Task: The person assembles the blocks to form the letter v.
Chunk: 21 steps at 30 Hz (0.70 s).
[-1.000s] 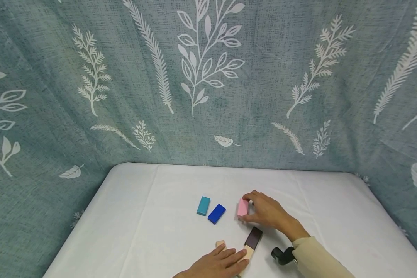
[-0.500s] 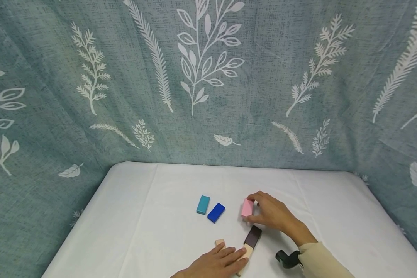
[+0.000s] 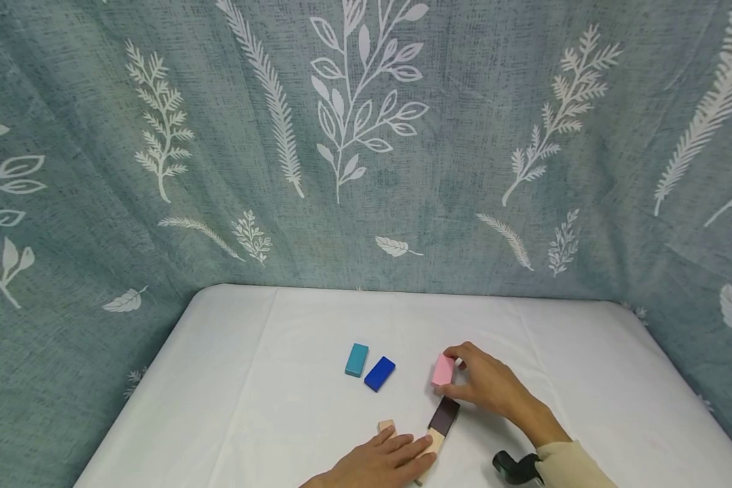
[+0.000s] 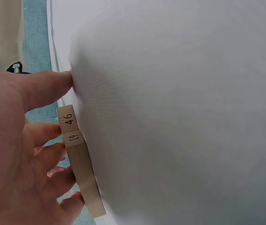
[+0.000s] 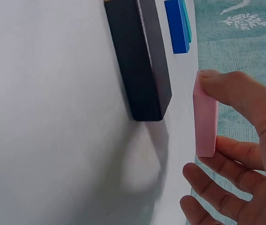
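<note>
Over my feed I see the white table (image 3: 268,407), the left hand (image 3: 383,462), fingers extended, touching pale wooden blocks (image 4: 87,173), and the right hand (image 3: 488,381), thumb and fingers pinching the pink block (image 3: 443,370) just beyond the dark block (image 3: 444,415).

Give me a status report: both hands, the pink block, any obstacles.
Right hand holds pink block. Left hand touches wooden blocks. Dark block close to the pink one, might get bumped.
</note>
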Available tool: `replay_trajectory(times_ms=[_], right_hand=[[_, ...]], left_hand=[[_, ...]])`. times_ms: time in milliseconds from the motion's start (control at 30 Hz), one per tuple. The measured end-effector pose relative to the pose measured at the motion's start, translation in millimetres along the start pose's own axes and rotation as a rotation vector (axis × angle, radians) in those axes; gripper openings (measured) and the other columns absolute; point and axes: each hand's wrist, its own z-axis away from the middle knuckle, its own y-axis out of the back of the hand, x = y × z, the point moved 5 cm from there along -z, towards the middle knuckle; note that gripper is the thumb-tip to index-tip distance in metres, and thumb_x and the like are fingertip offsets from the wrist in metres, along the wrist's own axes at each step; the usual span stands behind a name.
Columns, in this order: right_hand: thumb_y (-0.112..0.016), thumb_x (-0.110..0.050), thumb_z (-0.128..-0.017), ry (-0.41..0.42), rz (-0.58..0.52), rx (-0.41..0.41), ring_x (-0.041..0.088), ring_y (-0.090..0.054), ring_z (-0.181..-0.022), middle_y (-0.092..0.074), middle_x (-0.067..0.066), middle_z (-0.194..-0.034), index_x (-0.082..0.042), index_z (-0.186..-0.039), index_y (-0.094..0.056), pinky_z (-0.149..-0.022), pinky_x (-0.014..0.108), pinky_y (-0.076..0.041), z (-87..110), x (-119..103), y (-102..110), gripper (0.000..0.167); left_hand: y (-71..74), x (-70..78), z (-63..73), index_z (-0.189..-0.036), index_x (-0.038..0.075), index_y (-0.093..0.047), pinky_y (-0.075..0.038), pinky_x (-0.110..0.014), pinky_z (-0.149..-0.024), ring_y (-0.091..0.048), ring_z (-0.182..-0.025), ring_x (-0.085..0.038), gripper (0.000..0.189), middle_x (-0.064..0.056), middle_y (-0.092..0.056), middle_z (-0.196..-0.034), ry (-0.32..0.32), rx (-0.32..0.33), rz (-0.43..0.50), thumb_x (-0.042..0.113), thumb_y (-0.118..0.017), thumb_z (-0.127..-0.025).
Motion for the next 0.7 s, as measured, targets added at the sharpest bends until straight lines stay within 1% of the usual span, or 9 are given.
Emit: replay_trajectory(times_ms=[167, 333, 567, 700], right_hand=[[-0.085, -0.050, -0.077, -0.013, 0.004, 0.005, 0.020, -0.064, -0.099, -0.064, 0.000, -0.114, -0.010, -0.126, -0.065, -0.073, 0.042, -0.054, 3.8, 4, 2, 0.067], [-0.086, -0.048, -0.078, -0.014, -0.003, 0.007, 0.021, -0.065, -0.098, -0.063, 0.000, -0.110, -0.008, -0.125, -0.065, -0.073, 0.040, -0.054, 8.4, 7, 3, 0.066], [-0.086, -0.046, -0.078, -0.017, 0.000, 0.009, 0.019, -0.064, -0.096, -0.063, -0.001, -0.110, -0.008, -0.126, -0.065, -0.071, 0.040, -0.053, 13.8, 13, 2, 0.064], [-0.086, -0.046, -0.078, -0.024, 0.004, 0.018, 0.018, -0.064, -0.095, -0.062, -0.002, -0.109, -0.009, -0.125, -0.065, -0.072, 0.041, -0.053, 15.5, 16, 2, 0.063]], left_hand=[[-1.2, -0.2, 0.1, -0.160, 0.019, -0.032, -0.034, -0.036, -0.115, -0.035, -0.145, -0.013, 0.068, 0.002, -0.028, -0.165, -0.002, 0.007, -0.014, 0.059, -0.036, -0.105], [0.2, 0.2, 0.5, -0.160, 0.017, -0.032, -0.036, -0.036, -0.114, -0.037, -0.144, -0.013, 0.067, 0.001, -0.030, -0.164, -0.014, 0.029, -0.026, 0.057, -0.037, -0.106], [1.2, 0.9, 0.5, -0.160, 0.017, -0.033, -0.036, -0.035, -0.113, -0.038, -0.143, -0.013, 0.067, 0.001, -0.031, -0.164, -0.011, 0.019, -0.018, 0.057, -0.037, -0.106], [1.4, 1.2, 0.4, -0.159, 0.017, -0.034, -0.037, -0.035, -0.113, -0.038, -0.143, -0.014, 0.066, 0.000, -0.032, -0.163, -0.015, 0.030, -0.029, 0.056, -0.036, -0.106]])
